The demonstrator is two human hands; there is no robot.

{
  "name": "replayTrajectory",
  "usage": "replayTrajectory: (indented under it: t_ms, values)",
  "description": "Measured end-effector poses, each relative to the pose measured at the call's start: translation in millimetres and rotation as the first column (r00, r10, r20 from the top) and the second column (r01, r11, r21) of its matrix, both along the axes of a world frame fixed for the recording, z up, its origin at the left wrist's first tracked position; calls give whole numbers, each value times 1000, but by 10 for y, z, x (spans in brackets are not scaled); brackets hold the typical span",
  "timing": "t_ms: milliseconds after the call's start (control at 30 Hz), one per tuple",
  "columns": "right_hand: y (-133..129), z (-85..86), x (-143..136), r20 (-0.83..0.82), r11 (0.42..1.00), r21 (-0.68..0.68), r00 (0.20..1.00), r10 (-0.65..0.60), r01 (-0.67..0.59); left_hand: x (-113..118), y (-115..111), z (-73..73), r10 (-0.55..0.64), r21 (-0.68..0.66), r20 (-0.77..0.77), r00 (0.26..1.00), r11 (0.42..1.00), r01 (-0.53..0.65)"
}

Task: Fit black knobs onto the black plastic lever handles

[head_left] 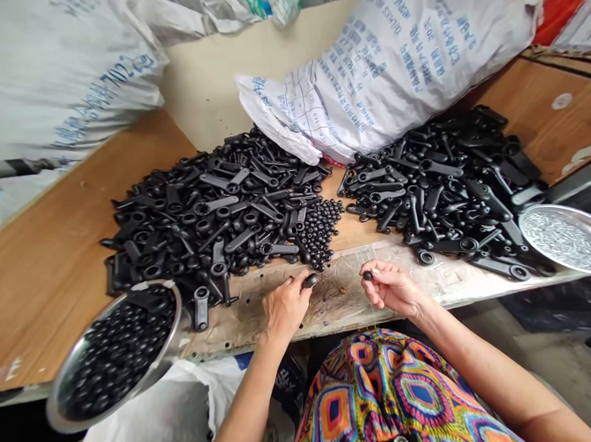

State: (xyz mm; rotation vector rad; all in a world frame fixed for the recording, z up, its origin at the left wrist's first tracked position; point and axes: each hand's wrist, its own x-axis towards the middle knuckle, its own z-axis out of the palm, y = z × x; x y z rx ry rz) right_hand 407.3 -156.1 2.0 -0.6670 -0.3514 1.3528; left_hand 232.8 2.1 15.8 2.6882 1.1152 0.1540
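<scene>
Over the front edge of the bench, my left hand (285,307) is closed on a black oval knob (310,281) that sticks out past the thumb and fingertips. My right hand (392,287), a short way to the right, pinches a small round black cap (367,276) between thumb and forefinger. Just beyond the left hand lies a heap of small round black caps (322,227). It borders a large pile of black plastic crank handles (215,212). A second pile of crank handles (433,179) spreads beyond my right hand.
A metal bowl of black knobs (118,355) sits tilted at the left front edge. On the right stands a metal dish of small silver screw-like pieces (564,238). A printed white sack (390,62) lies between the piles, and another sack (56,75) fills the back left.
</scene>
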Motion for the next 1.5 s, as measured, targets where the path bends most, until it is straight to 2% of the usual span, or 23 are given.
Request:
replayTrajectory:
  t_ms: [100, 167, 200, 233, 300, 333, 367, 400, 433, 533, 600, 633, 733, 800, 833, 867, 900, 1000, 1067, 1133, 1267, 1367, 1500]
  values:
    - [-37, 1, -5, 3, 1000, 0, 1000, -2, 2, -45, -4, 3, 29, -243, 260, 965, 969, 36]
    - [-53, 20, -14, 21, 1000, 12, 1000, -5, 5, -108, -29, 45, 71, -462, 435, 898, 873, 154]
    - [-61, 34, -18, 34, 1000, 16, 999, -10, 9, -145, -54, 79, 95, -564, 488, 867, 793, 230]
    - [-69, 51, -24, 48, 1000, 18, 999, -18, 17, -180, -88, 117, 111, -654, 520, 847, 689, 311]
    - [-82, 86, -38, 80, 999, 17, 996, -43, 42, -231, -178, 192, 120, -771, 570, 813, 421, 478]
    - [-87, 104, -48, 102, 998, 16, 993, -60, 59, -240, -230, 219, 134, -788, 597, 791, 283, 547]
    - [-90, 119, -59, 131, 997, 13, 988, -80, 79, -235, -284, 235, 164, -783, 621, 766, 169, 599]
    - [-91, 130, -72, 166, 994, 10, 981, -105, 105, -216, -336, 240, 217, -769, 636, 740, 101, 631]
    - [-92, 138, -84, 202, 991, 7, 970, -132, 134, -184, -384, 236, 287, -758, 639, 713, 83, 646]
    - [-100, 139, -111, 300, 976, -8, 931, -207, 219, -49, -487, 199, 511, -762, 613, 602, 183, 621]
    - [-116, 129, -116, 366, 967, -28, 903, -225, 253, 36, -518, 185, 593, -772, 587, 551, 203, 603]
    - [-128, 126, -117, 401, 966, -38, 889, -221, 257, 70, -526, 184, 616, -777, 568, 546, 182, 603]
    - [-158, 141, -129, 476, 972, -35, 859, -187, 231, 142, -554, 178, 633, -803, 499, 592, 81, 591]
    - [-164, 177, -155, 508, 980, -16, 846, -164, 199, 178, -591, 153, 619, -815, 482, 620, 56, 577]
    - [-161, 201, -174, 526, 982, -10, 836, -156, 189, 196, -614, 134, 606, -819, 492, 625, 79, 568]
    - [-154, 225, -196, 548, 982, -9, 823, -152, 188, 213, -638, 110, 589, -823, 513, 624, 133, 552]
    - [-144, 249, -220, 571, 981, -10, 806, -156, 196, 228, -660, 86, 565, -825, 541, 623, 214, 523]
    - [-107, 302, -292, 653, 965, -2, 731, -197, 262, 266, -708, 26, 459, -772, 613, 643, 521, 365]
    - [-82, 316, -330, 707, 952, 25, 667, -232, 305, 285, -726, 9, 396, -694, 645, 654, 662, 284]
    - [-63, 316, -357, 744, 941, 51, 615, -260, 335, 301, -740, 5, 344, -625, 678, 650, 735, 263]
    - [-40, 299, -382, 775, 928, 48, 572, -269, 370, 320, -765, 2, 255, -536, 713, 653, 799, 273]
    - [-28, 284, -388, 777, 920, 43, 565, -277, 390, 328, -771, -13, 166, -436, 732, 661, 859, 268]
    - [-9, 253, -397, 745, 914, 57, 592, -306, 401, 336, -755, -50, -5, -193, 751, 660, 955, 226]
